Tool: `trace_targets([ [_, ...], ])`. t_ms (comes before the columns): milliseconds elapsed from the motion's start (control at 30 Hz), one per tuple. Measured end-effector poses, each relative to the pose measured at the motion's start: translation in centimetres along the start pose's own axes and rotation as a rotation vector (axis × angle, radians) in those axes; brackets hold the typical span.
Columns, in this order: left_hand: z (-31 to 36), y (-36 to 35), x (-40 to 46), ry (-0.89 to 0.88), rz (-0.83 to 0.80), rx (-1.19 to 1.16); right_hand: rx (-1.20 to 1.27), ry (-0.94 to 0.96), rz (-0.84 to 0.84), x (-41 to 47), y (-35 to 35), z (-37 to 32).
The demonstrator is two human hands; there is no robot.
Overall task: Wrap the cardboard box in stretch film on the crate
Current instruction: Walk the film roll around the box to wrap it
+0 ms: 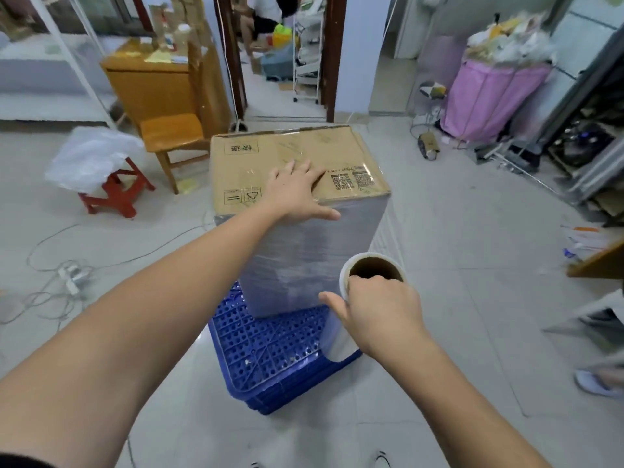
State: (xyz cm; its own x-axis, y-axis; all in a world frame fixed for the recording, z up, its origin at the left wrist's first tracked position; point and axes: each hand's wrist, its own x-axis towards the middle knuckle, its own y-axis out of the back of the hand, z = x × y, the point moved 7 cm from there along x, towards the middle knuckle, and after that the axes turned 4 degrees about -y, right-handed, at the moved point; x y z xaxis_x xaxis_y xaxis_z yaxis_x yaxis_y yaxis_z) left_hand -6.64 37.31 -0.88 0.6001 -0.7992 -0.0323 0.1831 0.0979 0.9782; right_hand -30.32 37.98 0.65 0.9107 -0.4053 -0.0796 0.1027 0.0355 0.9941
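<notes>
1. We see the cardboard box [293, 153] standing upright in the middle of the frame, on top of a blue crate [270, 352] that sits on the tiled floor [456, 265].
2. The near side of the box is covered in cloudy stretch film [304, 251], from just under its top edge down to the crate; the brown top with its printed marks and square codes is also glossy in places.
3. Our left hand [293, 194] lies flat on the near edge of the box top, fingers straight and spread, thumb pointing toward the right of the frame; it holds nothing and only presses down.
4. Our right hand [374, 309] grips the film roll [351, 298] at its upper end, fingers hooked over the rim of the open brown core and thumb against the outside.
5. The roll stands upright just beside the lower right corner of the box, its lower end over the right edge of the crate.
6. In the left of the frame we see a red stool [118, 194] with a clear plastic bag [91, 157] on it, and beside it a wooden stool [172, 133] in front of a wooden desk [152, 86].
7. White cables [64, 275] lie on the floor at the left.
8. In the upper right stands a pink bin [489, 96] heaped with papers, and an open doorway [283, 52] sits at the top centre.
</notes>
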Motion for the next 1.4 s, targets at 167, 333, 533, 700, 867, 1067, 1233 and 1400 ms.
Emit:
trace_targets([
  [167, -1.9, 1.6, -1.0, -0.186, -0.152, -0.141, 0.147, -0.250, -0.043, 0.2, -0.2, -0.5],
  [333, -5.2, 2.5, -4.1, -0.375, -0.221, -0.084, 0.183, -0.367, -0.008, 0.7, 0.0, -2.0],
  [533, -7.1, 1.2, -4.8, -0.430, -0.082, 0.185, 0.039, -0.446, 0.087, 1.3, 0.3, -2.6],
  [700, -6.7, 1.1, -4.0, -0.440, -0.025, 0.223, -0.015, -0.424, 0.112, 2.0, -0.1, -0.3],
  [867, -4.6, 1.1, -2.5, -0.362, -0.010, 0.209, -0.021, -0.277, 0.095, 1.6, 0.0, 0.4],
  [1067, -3.9, 0.4, -2.7, -0.301, 0.003, 0.206, -0.039, 0.047, 0.167, 1.9, 2.1, -2.0],
  [1233, -3.8, -0.3, -3.6, -0.292, 0.020, 0.241, -0.045, 0.299, 0.288, 1.2, -0.4, -5.6],
  [1400, -3.8, -0.3, -3.8, -0.293, 0.042, 0.227, -0.021, 0.362, 0.360, 1.8, -0.2, -6.4],
])
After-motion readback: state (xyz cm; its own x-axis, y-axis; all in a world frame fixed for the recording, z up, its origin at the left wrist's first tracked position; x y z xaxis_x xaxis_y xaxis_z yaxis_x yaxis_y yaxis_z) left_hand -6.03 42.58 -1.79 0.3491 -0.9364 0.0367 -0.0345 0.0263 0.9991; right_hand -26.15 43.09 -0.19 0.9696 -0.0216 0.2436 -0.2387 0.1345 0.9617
